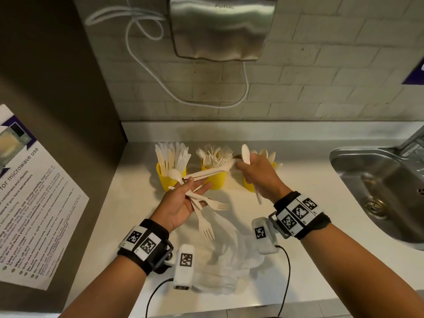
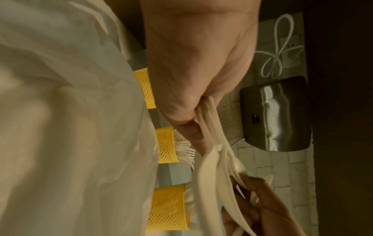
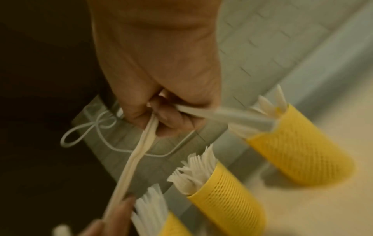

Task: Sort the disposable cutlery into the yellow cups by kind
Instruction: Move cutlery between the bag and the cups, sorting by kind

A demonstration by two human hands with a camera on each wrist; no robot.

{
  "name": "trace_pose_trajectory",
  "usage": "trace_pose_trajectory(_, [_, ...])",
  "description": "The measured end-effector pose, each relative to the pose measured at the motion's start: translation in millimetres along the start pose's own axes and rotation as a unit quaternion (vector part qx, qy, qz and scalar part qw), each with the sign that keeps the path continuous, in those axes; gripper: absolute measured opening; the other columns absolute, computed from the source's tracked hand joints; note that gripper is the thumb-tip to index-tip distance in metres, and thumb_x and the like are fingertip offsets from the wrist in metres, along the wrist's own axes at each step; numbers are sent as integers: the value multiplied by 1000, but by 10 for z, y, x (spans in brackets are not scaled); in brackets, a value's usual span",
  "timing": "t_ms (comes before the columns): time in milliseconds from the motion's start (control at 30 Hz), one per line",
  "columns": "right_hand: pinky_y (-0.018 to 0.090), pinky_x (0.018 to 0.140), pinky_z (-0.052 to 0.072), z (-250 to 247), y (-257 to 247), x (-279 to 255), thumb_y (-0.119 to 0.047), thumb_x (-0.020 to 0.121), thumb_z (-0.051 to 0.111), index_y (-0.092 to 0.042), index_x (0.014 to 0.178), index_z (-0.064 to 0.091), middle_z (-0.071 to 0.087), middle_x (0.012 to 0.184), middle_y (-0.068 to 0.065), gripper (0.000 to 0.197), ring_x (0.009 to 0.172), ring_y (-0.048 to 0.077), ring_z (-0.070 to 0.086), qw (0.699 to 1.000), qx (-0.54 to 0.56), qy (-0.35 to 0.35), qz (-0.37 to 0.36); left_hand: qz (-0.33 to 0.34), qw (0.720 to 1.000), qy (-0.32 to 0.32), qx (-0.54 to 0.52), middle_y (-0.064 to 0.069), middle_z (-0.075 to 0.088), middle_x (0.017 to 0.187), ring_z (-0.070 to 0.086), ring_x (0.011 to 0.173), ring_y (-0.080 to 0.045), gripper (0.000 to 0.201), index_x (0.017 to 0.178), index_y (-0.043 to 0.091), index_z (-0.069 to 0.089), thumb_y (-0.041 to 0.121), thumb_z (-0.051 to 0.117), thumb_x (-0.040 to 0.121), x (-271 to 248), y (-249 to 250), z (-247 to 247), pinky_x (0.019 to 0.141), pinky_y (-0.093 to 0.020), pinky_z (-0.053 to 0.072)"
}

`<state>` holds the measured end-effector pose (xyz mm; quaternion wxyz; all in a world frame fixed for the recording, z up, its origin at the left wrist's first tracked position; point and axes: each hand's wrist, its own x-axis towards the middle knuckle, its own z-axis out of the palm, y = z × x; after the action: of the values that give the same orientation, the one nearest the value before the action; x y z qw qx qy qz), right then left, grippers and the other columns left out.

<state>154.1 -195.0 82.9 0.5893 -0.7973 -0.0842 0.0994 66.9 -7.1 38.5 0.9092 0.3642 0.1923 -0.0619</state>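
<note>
Three yellow mesh cups stand in a row at the back of the counter: the left cup [image 1: 168, 177] holds knives, the middle cup [image 1: 216, 180] forks, the right cup [image 1: 249, 185] spoons. My left hand [image 1: 183, 200] is palm up in front of them and holds a loose bundle of cream cutlery [image 1: 202, 203], with forks [image 1: 207, 226] hanging off it. My right hand [image 1: 259, 175] grips one spoon [image 1: 245, 153] upright over the right cup. It also pinches the bowl end of a second spoon [image 1: 206, 173], which still lies across my left fingers.
A crumpled clear plastic bag [image 1: 229, 260] lies on the counter below my hands. A steel sink [image 1: 378, 180] is at the right. A hand dryer [image 1: 220, 26] with a white cord hangs on the tiled wall above. A dark side panel with a poster [image 1: 34, 203] closes off the left.
</note>
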Motion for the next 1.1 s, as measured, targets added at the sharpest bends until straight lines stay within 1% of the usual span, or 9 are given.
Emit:
trace_pose_trajectory(133, [19,49,36,76,-32,64,-15,89,66,-10,84,65,47,59,-6,7,52,6,38,983,176,-48,21,-15,1000,-8,-14,-6,74,101,72,90,-19,28,123,10,55,18,38,102,13,-42,64,61,-39,59])
trace_pose_trajectory(267, [22,60,43,70,-41,125,-25,96,57,-12,85,65,54,68,-1,19,61,9,48,994,102,23,-18,-10,1000,-22,10,-5,74,97,72,89,-19,26,122,12,55,17,41,101,29,-71,49,69,-44,58])
trace_pose_trajectory(367, [29,72,53,-35,-5,210,-24,101,45,-10,93,60,66,88,13,22,82,22,65,982,184,46,-3,0,999,19,32,1,64,63,67,60,-11,15,107,13,58,14,45,100,42,-71,17,66,-47,58])
trace_pose_trajectory(467, [43,84,57,-184,38,295,-11,102,38,-7,101,48,64,104,27,11,101,40,66,956,291,47,0,-7,999,53,5,5,40,46,43,39,-6,14,100,11,55,21,44,101,78,-69,-32,66,-48,58])
trace_pose_trajectory(533, [44,82,57,-306,-6,326,-3,99,35,-9,102,42,65,99,26,10,96,40,68,941,328,81,-10,-5,997,75,-17,7,32,44,33,36,-5,19,94,12,53,29,44,100,89,-49,-30,63,-39,59])
trace_pose_trajectory(600, [37,70,56,-435,-59,369,2,95,32,-11,100,41,61,80,15,16,74,29,66,927,351,131,-20,15,995,100,-14,9,28,44,29,35,-4,24,89,14,50,37,48,97,84,-11,4,51,-27,50])
trace_pose_trajectory(667, [32,61,49,-560,-88,432,-1,96,34,-13,93,44,47,67,5,16,58,16,51,924,328,195,-31,33,993,113,-22,8,26,47,28,36,-5,30,85,17,47,45,53,93,87,33,29,42,-22,39])
trace_pose_trajectory(833, [26,52,38,-759,-24,613,-22,95,58,-19,68,45,38,57,-1,30,50,10,38,929,256,267,-24,49,994,86,-40,4,32,58,31,44,-9,18,84,20,45,35,47,93,71,102,18,46,-24,35])
trace_pose_trajectory(1100, [33,54,42,-601,166,911,-32,83,73,-16,59,44,45,55,1,41,54,19,43,941,138,307,-42,51,997,64,-3,4,32,62,32,47,-10,13,101,19,51,30,47,96,20,39,91,53,-27,34])
